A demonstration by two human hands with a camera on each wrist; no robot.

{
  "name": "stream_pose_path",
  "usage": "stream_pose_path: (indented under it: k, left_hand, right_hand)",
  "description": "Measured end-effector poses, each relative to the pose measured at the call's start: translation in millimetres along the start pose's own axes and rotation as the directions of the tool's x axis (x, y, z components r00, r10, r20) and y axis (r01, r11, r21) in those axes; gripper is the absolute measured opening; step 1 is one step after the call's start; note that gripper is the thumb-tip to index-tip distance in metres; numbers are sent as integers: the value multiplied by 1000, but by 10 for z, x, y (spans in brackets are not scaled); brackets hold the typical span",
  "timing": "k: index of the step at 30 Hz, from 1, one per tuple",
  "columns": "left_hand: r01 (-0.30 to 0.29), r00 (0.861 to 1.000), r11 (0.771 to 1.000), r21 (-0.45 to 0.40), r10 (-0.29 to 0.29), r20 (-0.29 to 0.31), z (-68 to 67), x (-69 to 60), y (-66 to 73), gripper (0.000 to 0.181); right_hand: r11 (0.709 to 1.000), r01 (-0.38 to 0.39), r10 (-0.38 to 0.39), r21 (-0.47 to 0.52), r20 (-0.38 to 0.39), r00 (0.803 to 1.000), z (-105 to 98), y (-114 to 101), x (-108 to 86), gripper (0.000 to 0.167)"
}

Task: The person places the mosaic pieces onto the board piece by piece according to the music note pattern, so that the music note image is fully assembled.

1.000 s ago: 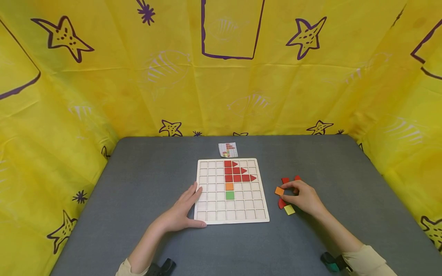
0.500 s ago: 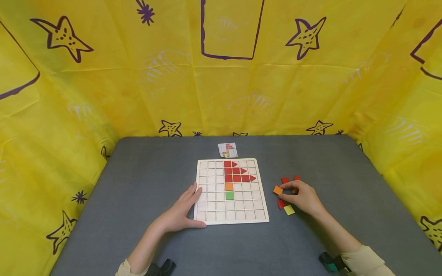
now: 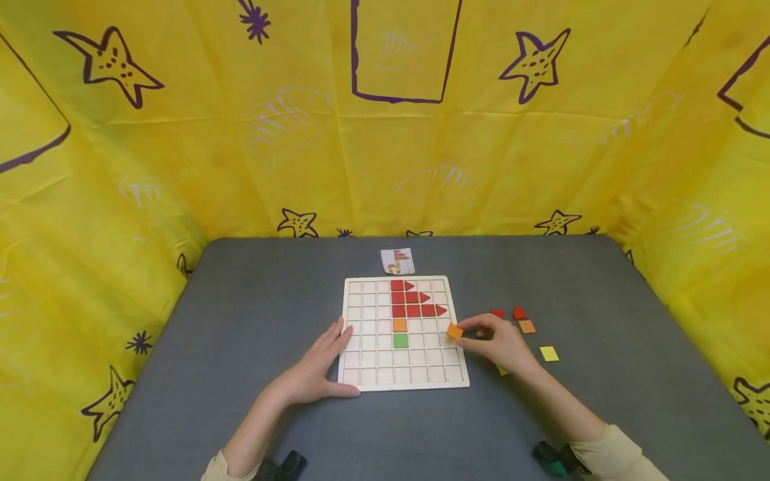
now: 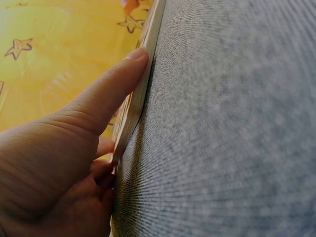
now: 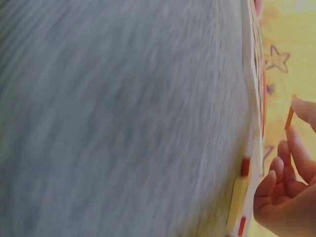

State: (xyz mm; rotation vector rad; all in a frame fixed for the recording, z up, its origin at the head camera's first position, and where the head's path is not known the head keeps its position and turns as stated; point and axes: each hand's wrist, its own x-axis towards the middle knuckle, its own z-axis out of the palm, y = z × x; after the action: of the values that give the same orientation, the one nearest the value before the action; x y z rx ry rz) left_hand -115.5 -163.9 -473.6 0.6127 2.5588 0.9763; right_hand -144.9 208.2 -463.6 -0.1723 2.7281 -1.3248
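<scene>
A pale gridded board [image 3: 373,366] lies on the grey table, with red squares and red triangles in three rows at its top. Below them sit one orange square [image 3: 400,325] and one green square [image 3: 400,341]. My left hand [image 3: 313,374] rests along the board's left side, its thumb [image 4: 116,81] against the front edge and its fingers fairly straight. Between thumb and fingertips, my right hand [image 3: 499,341] pinches an orange square tile [image 3: 454,331] over the board's right edge. The right wrist view shows this tile edge-on, above the table.
Loose tiles lie right of the board: a red one [image 3: 520,312], an orange one [image 3: 527,327], a yellow one [image 3: 549,354], and others partly hidden by the right hand. A small pattern card [image 3: 398,261] lies behind the board. Yellow cloth [image 3: 385,167] encloses the table.
My right hand has moved left with the orange tile, from the loose tiles to the board's right edge. Tiles formerly covered by it now show. The left hand stays in place.
</scene>
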Motion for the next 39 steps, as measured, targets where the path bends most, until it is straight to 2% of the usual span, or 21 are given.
stream_pose_path:
  k: [7,11,16,23,27,30,39]
  left_hand:
    - [15,1000,1000,-6,-15,1,1,-3,13,110]
    - [15,1000,1000,-4,-15,0,-1,-3,19,110]
    - [11,1000,1000,-1,-11,1,3,5,12,110]
    - [23,1000,1000,-2,-23,4,9,10,4,111]
    - [28,1000,1000,1,-28,1,13,12,0,111]
    - [31,1000,1000,3,-31,1,18,14,-5,111]
    - [28,1000,1000,2,-28,0,19,10,-14,111]
  right_hand:
    - [998,39,-42,46,69,997,212,-179,18,26]
    - [994,100,-103,38,104,989,341,-255,30,25]
    - [978,210,-208,7,152,966,496,-303,59,23]
    - [945,308,-285,-109,188,940,619,-358,83,23]
    - [919,372,-344,-131,199,918,650,-397,97,23]
    - [911,389,-355,-139,219,909,665,-418,102,22]
    - [919,363,-324,-151,231,917,674,-463,94,24]
